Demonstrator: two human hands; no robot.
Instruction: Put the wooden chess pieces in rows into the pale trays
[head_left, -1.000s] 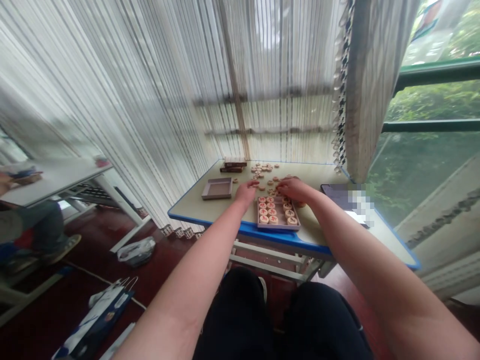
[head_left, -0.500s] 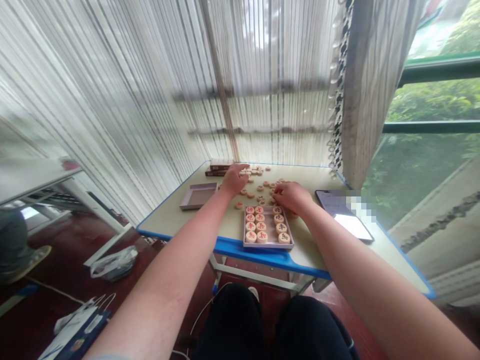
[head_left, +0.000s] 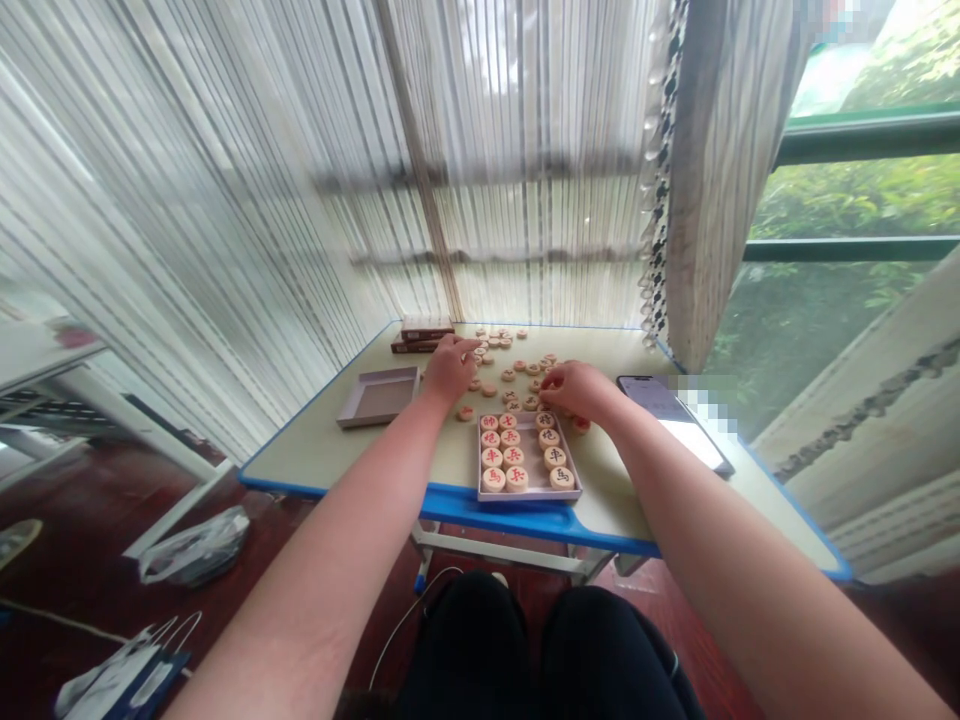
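Note:
Round wooden Chinese chess pieces (head_left: pixel 517 366) lie scattered over the middle of a beige table with a blue rim (head_left: pixel 360 490). A shallow tray (head_left: pixel 526 489) near the front edge holds several pieces in rows. My left hand (head_left: pixel 448 366) reaches out over the far-left loose pieces, fingers curled down onto them. My right hand (head_left: pixel 574 389) rests just behind the tray, fingers bunched over pieces there; what they grip is hidden.
An empty box lid (head_left: pixel 371 397) lies left of my left arm. A dark flat box (head_left: pixel 421 334) sits at the table's back left. A phone (head_left: pixel 671 420) lies to the right. Striped curtains hang behind; bags lie on the red floor at left.
My left hand went forward from beside the tray to the far-left pieces. My right hand stayed behind the tray. The view swung to the left.

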